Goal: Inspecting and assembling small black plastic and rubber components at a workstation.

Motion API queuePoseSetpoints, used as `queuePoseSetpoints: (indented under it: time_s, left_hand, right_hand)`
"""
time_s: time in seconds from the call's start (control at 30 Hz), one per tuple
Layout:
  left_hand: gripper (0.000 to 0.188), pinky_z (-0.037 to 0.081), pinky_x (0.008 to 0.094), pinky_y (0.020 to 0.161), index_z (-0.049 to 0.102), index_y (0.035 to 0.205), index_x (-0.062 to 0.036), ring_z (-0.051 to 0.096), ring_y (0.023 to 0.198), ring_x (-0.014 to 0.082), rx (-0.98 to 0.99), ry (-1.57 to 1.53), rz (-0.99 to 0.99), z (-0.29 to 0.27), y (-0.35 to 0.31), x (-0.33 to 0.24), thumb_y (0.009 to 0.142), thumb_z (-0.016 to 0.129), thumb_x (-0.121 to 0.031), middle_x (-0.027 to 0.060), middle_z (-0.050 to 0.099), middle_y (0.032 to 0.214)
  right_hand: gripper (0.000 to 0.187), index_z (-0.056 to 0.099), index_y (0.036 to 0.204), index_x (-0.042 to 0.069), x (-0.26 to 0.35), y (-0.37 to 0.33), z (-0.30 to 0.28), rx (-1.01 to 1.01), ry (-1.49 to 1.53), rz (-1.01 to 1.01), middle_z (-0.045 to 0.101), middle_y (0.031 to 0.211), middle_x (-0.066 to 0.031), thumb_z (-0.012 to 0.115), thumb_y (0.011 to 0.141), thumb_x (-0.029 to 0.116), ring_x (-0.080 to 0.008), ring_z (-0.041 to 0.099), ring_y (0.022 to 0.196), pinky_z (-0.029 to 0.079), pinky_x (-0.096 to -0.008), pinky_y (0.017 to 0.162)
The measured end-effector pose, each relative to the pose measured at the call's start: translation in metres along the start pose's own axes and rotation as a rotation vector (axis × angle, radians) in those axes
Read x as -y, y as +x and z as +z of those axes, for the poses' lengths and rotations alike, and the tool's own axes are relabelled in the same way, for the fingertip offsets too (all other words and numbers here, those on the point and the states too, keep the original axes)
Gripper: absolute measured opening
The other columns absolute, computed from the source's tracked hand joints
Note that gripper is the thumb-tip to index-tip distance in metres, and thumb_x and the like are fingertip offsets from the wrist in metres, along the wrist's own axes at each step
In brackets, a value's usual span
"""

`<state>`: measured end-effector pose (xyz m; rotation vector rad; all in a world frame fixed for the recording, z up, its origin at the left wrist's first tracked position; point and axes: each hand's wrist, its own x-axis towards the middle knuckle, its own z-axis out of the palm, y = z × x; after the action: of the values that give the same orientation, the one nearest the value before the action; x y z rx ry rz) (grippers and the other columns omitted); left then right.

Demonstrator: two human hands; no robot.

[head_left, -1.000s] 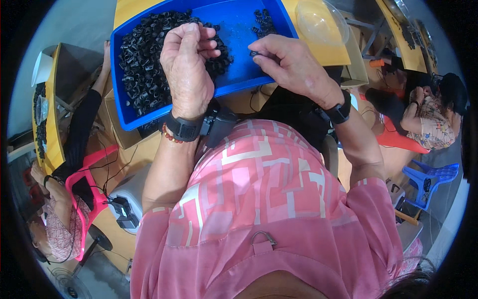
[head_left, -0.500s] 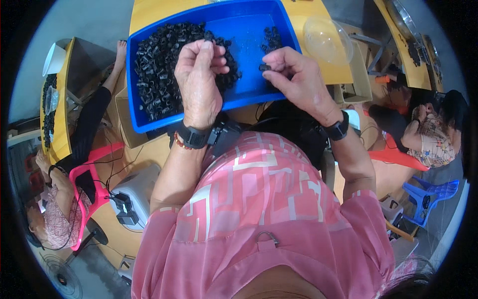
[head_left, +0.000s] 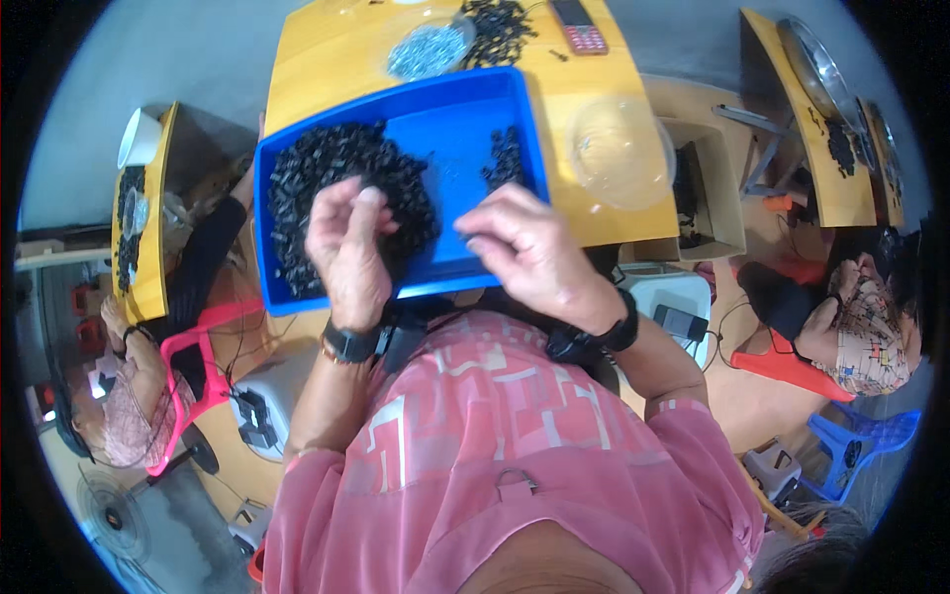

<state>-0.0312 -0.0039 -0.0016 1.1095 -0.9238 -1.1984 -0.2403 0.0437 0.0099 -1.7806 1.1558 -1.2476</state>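
Blue plastic tray [head_left: 455, 134] on the yellow desk [head_left: 332, 64]; we log a heap of small black pieces [head_left: 346, 163] in its left part. Left hand [head_left: 350, 259] over the heap, fingers curled, thumb near the fingertips; we cannot tell whether it grips anything. Right hand [head_left: 534, 259] over the tray's near right side, back up, thumb and forefinger pinching one dark piece [head_left: 465, 236]. Beyond it, a smaller black cluster [head_left: 506, 153]. Then a phone [head_left: 581, 28], key markings too small for us to read.
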Motion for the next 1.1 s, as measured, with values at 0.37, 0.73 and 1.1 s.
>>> queuePoseSetpoints:
  time_s: [0.37, 0.73, 1.1]
  left_hand:
    - [0.011, 0.049, 0.0255, 0.064, 0.061, 0.102, -0.0037, 0.059, 0.075, 0.0118, -0.361, -0.049, 0.363, -0.106, 0.023, -0.039, 0.097, 0.063, -0.013, 0.0089, 0.066, 0.093]
    - [0.02, 0.039, 0.0287, 0.054, 0.051, 0.072, -0.012, 0.048, 0.059, 0.0113, -0.601, -0.208, -0.306, -0.247, 0.036, 0.024, 0.089, 0.061, -0.009, -0.002, 0.047, 0.064]
    - [0.03, 0.049, 0.0269, 0.053, 0.052, 0.123, -0.0034, 0.055, 0.062, 0.011, -0.757, -0.228, -0.378, -0.288, 0.029, 0.082, 0.096, 0.06, -0.014, 0.0045, 0.063, 0.086]
  right_hand:
    - [0.017, 0.066, 0.099, 0.0, 0.0, -0.002, -0.009, 0.202, -0.011, -0.022, 0.061, 0.094, -0.0116, 0.067, 0.082, -0.005, -0.0287, 0.065, 0.083, 0.054, -0.0357, 0.072]
    - [0.02, 0.07, 0.101, 0.003, 0.009, 0.007, 0.001, 0.173, -0.111, 0.134, 0.061, 0.088, -0.0098, 0.064, 0.084, -0.005, -0.0206, 0.061, 0.078, 0.048, -0.0289, 0.068]
    - [0.026, 0.069, 0.107, -0.001, 0.02, 0.047, 0.019, 0.233, 0.039, 0.394, 0.058, 0.096, -0.004, 0.061, 0.085, -0.013, -0.0093, 0.059, 0.078, 0.049, -0.0216, 0.069]
